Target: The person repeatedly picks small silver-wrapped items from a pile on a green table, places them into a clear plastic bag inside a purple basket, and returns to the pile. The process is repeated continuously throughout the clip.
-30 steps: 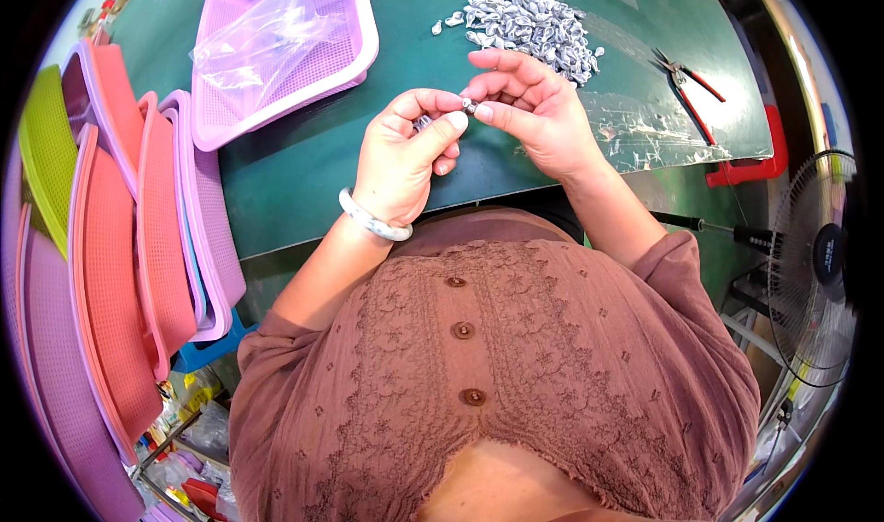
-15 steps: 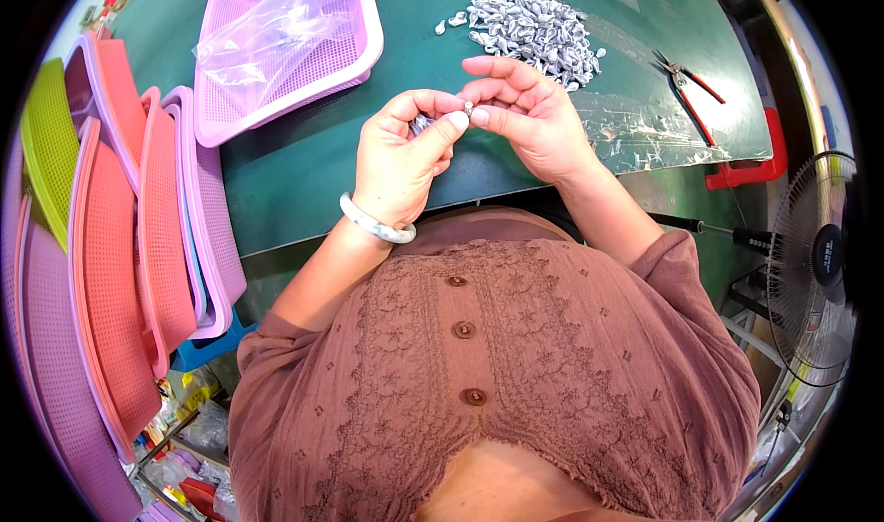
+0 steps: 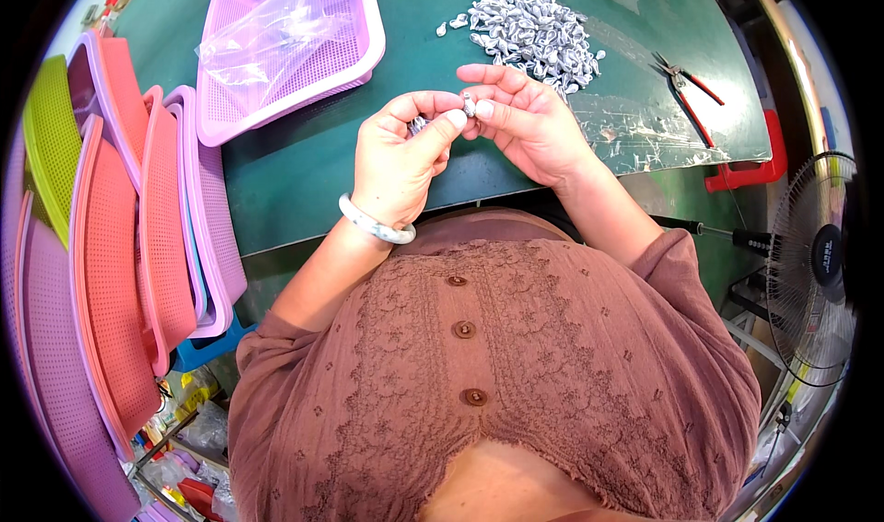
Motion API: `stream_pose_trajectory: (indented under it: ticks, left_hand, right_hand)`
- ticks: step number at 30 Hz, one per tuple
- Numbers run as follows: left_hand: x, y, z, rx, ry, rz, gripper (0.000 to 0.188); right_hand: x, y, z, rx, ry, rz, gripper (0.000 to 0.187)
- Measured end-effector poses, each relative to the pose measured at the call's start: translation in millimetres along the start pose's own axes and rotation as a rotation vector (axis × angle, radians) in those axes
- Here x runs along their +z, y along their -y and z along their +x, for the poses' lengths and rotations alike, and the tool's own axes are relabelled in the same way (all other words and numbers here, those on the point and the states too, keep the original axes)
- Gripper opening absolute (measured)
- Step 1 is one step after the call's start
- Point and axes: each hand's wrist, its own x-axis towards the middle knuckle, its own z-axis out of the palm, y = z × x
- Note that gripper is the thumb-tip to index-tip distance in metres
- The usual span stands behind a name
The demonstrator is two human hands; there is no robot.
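Both hands meet just above the middle of the frame, over the near edge of the green surface (image 3: 304, 181). The left hand (image 3: 401, 158) and the right hand (image 3: 525, 117) pinch one small silvery piece (image 3: 469, 105) between thumb and forefinger tips, each grip pressed together on it. More small silvery bits show inside the curl of the left hand, though how many cannot be told.

Toward the top of the frame, beyond the hands, lies a pile of silvery pieces (image 3: 532, 34), loose on the surface and well apart from the fingers. At the upper left sits a purple basket (image 3: 359, 57) with a clear plastic bag (image 3: 267, 34) in it; no finished pieces can be made out inside. Judging from that, the work looks far from done: one piece is in hand and most of the pile is untouched.

Red-handled pliers (image 3: 686, 85) lie at the upper right, and stacked baskets (image 3: 120, 273) stand along the left edge.
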Motion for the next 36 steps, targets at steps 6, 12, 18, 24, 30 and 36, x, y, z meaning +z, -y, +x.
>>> stream_pose_trajectory:
  ticks: [6,12,18,24,30,36]
  left_hand:
    - [-2.6,2.0,1.9,0.030,-0.009,-0.021,0.011]
    - [-7.6,5.6,5.3,0.010,-0.050,-0.037,0.011]
    - [-9.7,6.5,10.2,0.001,-0.047,0.038,0.013]
    - [-16.9,10.0,13.2,-0.068,-0.008,0.009,0.010]
    - [-22.3,10.4,16.7,-0.219,0.066,-0.154,0.010]
    - [-27.8,15.1,17.7,-0.372,0.113,-0.379,0.011]
  right_hand:
    - [0.2,-1.8,0.3,0.043,-0.035,0.050,0.033]
    - [2.0,-2.6,-0.4,0.057,-0.063,0.074,0.031]
    - [3.1,-2.9,-0.8,0.074,-0.106,0.015,0.030]
    - [7.1,-0.9,-3.0,0.049,-0.127,-0.089,0.029]
    - [10.2,-2.4,-5.1,-0.060,-0.104,-0.312,0.031]
    - [9.7,-2.1,-5.9,-0.103,-0.076,-0.411,0.029]
